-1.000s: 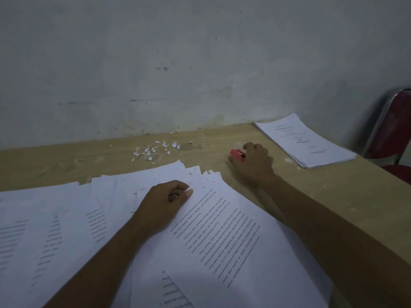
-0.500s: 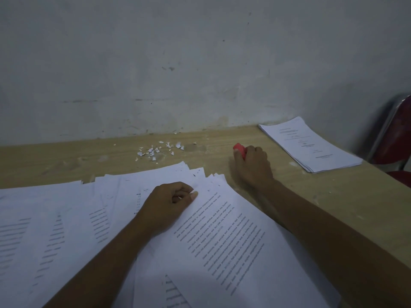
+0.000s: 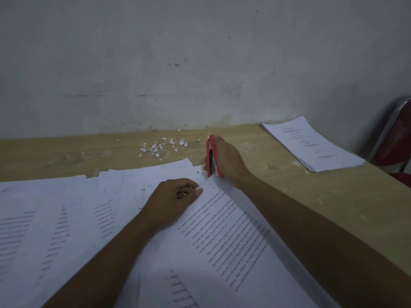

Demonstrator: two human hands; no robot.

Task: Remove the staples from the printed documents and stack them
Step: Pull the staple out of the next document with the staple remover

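The left hand (image 3: 175, 196) pinches the limp, tear-prone document (image 3: 222, 241) near its top corner, the sensible hold; the right hand (image 3: 229, 162) grips the red stapler (image 3: 211, 155).

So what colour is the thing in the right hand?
Red. The right hand grips the tool; the head view shows it best.
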